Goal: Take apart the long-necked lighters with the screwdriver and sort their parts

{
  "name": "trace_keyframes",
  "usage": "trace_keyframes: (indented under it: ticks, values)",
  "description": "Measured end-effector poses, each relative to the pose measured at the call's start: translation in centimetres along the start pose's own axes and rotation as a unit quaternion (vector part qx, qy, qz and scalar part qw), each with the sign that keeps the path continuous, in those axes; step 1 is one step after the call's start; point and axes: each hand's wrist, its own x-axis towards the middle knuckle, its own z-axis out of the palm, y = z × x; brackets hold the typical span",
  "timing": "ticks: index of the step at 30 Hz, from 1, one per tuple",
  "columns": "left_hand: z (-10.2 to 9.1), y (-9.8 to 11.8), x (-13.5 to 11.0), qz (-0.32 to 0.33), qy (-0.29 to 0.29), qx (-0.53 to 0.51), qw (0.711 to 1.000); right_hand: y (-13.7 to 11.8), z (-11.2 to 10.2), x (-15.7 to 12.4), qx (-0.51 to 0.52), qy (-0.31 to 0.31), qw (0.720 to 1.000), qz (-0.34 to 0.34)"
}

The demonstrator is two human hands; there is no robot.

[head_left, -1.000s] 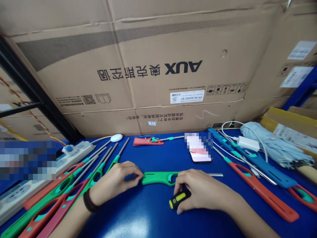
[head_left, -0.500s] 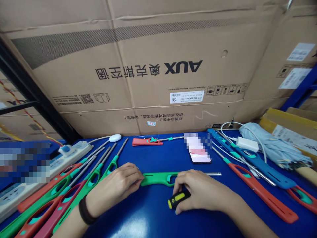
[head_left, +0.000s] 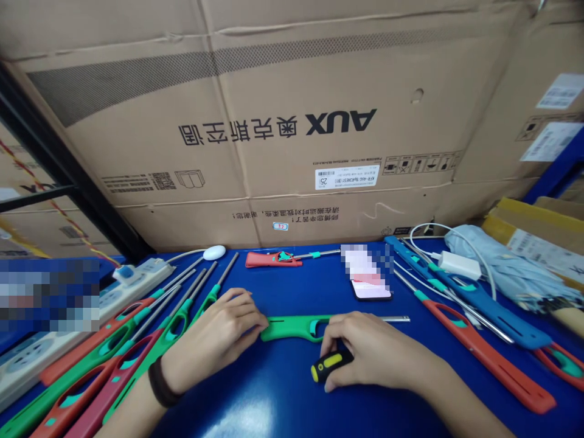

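A green long-necked gas lighter lies across the blue table, its metal tube pointing right. My left hand pinches the butt of its handle with closed fingertips. In my right hand is a screwdriver with a black and yellow handle, its shaft hidden from view. The fingers of that hand also rest over the lighter near its trigger opening and cover part of the body. Farther back, a red lighter lies sideways, with a teal part showing in its opening.
Several lighters lie on the left beside a white power strip. A phone lies behind my right hand. On the right are a red lighter, blue lighters, a white charger and a folded umbrella. A large cardboard box stands behind.
The view has shifted slightly, so everything appears a little farther right. Both hands keep the same hold on the green lighter and the screwdriver.
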Motion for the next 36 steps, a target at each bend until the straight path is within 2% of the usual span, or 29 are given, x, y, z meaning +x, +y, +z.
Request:
trace_keyframes:
  ticks: [6, 11, 13, 15, 17, 19, 21, 23, 25, 29, 36]
  values:
    - [0.0, -0.3, -0.1, -0.002, 0.001, -0.017, 1.000, 0.0, 0.0, 0.0, 0.003, -0.003, 1.000, -0.005]
    - [0.1, -0.6, -0.3, -0.035, 0.009, -0.041, 0.999, -0.2, -0.4, -0.2, 0.015, 0.003, 0.999, -0.029]
    - [0.2, -0.6, -0.2, -0.040, -0.002, -0.052, 0.998, -0.7, -0.9, -0.5, 0.049, 0.017, 0.997, -0.051]
    - [0.6, -0.5, -0.1, -0.048, -0.012, -0.071, 0.996, -1.3, -1.2, -0.8, 0.128, 0.035, 0.989, -0.071]
    - [1.3, -0.3, 0.1, -0.060, -0.012, -0.103, 0.993, -1.8, -1.2, -0.7, 0.249, 0.069, 0.962, -0.085]
    - [2.0, 0.0, 0.2, -0.069, -0.001, -0.146, 0.987, -2.1, -0.8, -0.4, 0.358, 0.141, 0.916, -0.110]
    - [2.9, 0.4, 0.4, -0.072, 0.015, -0.186, 0.980, -2.2, -0.1, 0.2, 0.409, 0.235, 0.870, -0.145]
    - [3.6, 0.9, 0.5, -0.069, 0.029, -0.214, 0.974, -2.2, 0.7, 0.7, 0.408, 0.297, 0.847, -0.167]
    - [4.1, 1.3, 0.5, -0.054, 0.038, -0.229, 0.971, -2.3, 1.5, 1.0, 0.390, 0.315, 0.848, -0.170]
    - [4.4, 2.1, 0.5, -0.015, 0.036, -0.253, 0.967, -2.6, 2.3, 0.9, 0.354, 0.313, 0.866, -0.161]
    - [4.9, 3.1, 0.6, 0.027, 0.032, -0.261, 0.964, -2.9, 2.1, 0.5, 0.295, 0.302, 0.891, -0.166]
